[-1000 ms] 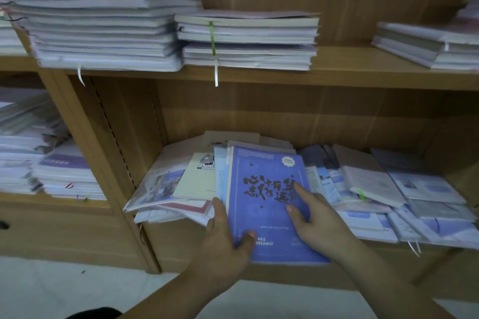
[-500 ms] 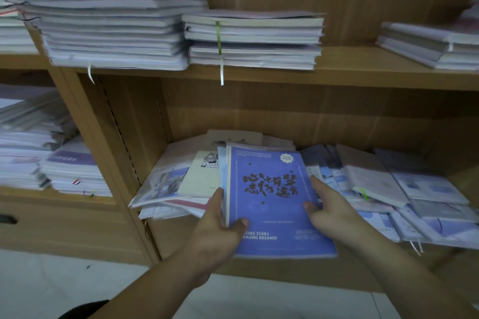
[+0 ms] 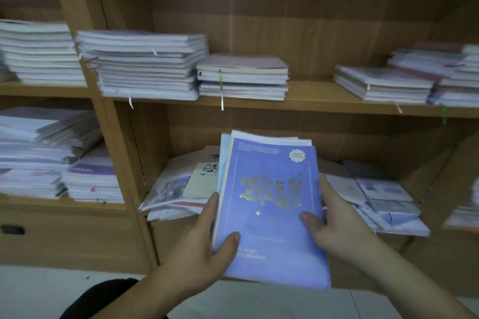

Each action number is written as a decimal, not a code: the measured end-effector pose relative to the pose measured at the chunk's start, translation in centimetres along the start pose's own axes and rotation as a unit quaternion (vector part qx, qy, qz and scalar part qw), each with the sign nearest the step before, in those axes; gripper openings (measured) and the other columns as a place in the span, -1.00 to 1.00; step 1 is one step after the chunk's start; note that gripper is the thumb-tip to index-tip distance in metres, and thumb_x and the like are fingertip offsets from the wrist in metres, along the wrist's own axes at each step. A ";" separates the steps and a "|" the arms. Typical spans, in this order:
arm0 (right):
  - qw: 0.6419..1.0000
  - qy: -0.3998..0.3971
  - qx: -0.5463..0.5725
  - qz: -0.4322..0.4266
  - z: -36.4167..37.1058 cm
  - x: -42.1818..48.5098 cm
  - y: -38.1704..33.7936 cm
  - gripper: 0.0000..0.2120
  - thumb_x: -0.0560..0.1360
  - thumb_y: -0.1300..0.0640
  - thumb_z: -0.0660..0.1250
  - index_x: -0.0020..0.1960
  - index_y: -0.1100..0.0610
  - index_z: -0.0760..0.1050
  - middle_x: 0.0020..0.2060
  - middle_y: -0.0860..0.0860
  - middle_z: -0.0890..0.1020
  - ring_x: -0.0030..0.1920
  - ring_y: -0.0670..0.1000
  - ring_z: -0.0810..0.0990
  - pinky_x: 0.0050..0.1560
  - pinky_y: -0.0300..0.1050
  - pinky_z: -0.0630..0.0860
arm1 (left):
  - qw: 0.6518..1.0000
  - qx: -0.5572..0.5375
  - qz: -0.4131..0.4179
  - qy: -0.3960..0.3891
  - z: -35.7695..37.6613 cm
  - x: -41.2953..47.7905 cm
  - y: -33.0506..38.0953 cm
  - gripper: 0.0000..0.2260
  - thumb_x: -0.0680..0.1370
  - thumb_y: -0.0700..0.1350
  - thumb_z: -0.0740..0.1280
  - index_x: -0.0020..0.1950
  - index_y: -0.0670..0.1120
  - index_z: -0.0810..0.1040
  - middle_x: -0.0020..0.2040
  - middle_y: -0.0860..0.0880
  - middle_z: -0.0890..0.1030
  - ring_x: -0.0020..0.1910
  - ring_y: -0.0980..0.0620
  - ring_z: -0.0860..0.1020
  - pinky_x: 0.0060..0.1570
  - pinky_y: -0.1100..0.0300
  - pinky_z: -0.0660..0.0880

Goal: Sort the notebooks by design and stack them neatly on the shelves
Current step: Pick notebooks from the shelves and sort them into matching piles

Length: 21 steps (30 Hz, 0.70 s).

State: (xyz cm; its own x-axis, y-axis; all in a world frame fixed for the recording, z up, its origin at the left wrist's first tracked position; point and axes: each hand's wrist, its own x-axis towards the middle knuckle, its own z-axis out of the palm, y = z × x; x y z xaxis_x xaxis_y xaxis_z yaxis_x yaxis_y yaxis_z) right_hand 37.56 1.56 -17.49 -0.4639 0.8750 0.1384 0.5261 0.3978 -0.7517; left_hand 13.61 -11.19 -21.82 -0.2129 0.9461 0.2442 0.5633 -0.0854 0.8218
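Purple notebook (image 3: 269,204), gold-lettered, tops a small bundle held in front of the lower shelf, above the loose heap (image 3: 176,189) there. The left hand (image 3: 202,254) clasps its near left corner, thumb on the cover; the right hand (image 3: 334,230) pinches the right edge. Its long axis runs away from the person, top end towards the shelf back, both hands equally near

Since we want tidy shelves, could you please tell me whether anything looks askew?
Yes: on the lower wooden shelf, the left heap of pale notebooks, beside the held purple notebook bundle, lies fanned and overhangs the edge; the right heap of pale notebooks sprawls overlapping rather than stacked.
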 end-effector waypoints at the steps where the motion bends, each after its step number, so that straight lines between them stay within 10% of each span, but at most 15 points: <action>1: 1.000 0.018 -0.016 -0.003 -0.3 -0.9 -0.6 -0.24 0.57 0.13 0.36 0.62 -0.15 0.04 0.39 -0.28 0.47 0.35 -0.08 0.52 0.33 0.02 0.49 | 1.000 0.017 0.014 0.005 -0.5 -0.6 0.8 -0.33 0.59 0.08 0.37 0.57 0.32 0.04 0.28 0.59 0.41 0.22 0.49 0.48 0.13 0.48 0.44; 8: 0.992 0.122 0.043 -0.015 -4.0 -6.4 -5.0 -0.10 0.48 -0.04 0.43 0.44 -0.55 -0.17 0.42 -0.25 0.44 0.35 0.00 0.54 0.34 0.14 0.50 | 0.996 0.043 0.061 0.049 -4.0 -2.3 7.0 -0.32 0.53 0.18 0.40 0.47 0.48 0.04 0.20 0.74 0.27 0.16 0.64 0.39 0.01 0.64 0.34; 12: 0.977 0.172 0.075 -0.101 -7.1 -4.2 -9.3 -0.20 0.53 0.15 0.42 0.52 -0.38 0.06 0.39 -0.34 0.46 0.39 -0.15 0.49 0.38 0.04 0.45 | 0.988 -0.010 0.144 0.053 -7.5 1.3 11.2 -0.35 0.52 0.03 0.46 0.56 0.22 0.26 0.32 0.36 0.54 0.28 0.30 0.55 0.27 0.19 0.51; 16: 0.962 0.176 0.126 -0.167 -10.2 1.4 -14.5 -0.50 0.61 0.30 0.29 0.36 -0.23 0.42 0.16 -0.22 0.68 0.18 -0.13 0.65 0.22 -0.01 0.56 | 0.983 -0.059 0.137 0.107 -10.5 7.1 15.4 -0.64 0.56 -0.19 0.45 0.28 0.13 0.54 0.08 0.23 0.71 0.05 0.18 0.69 0.00 0.22 0.61; 21: 0.964 0.184 0.171 -0.087 -13.2 10.8 -17.8 -0.69 0.57 0.28 0.40 0.31 0.19 0.56 0.07 0.11 0.69 -0.07 0.04 0.68 0.13 0.00 0.62 | 0.974 -0.074 0.063 0.204 -12.3 14.7 17.3 -0.69 0.36 0.08 0.49 0.01 -0.04 0.63 -0.13 0.07 0.75 -0.15 0.07 0.72 -0.01 -0.06 0.66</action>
State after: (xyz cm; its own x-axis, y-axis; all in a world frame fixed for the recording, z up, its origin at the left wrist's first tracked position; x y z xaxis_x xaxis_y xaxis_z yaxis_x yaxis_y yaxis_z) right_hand 32.60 7.51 5.90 -0.2067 0.8670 0.4534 0.1688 0.4881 -0.8563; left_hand 10.45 -2.56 2.33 -0.4663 0.7248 0.5072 0.4905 -0.2653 0.8301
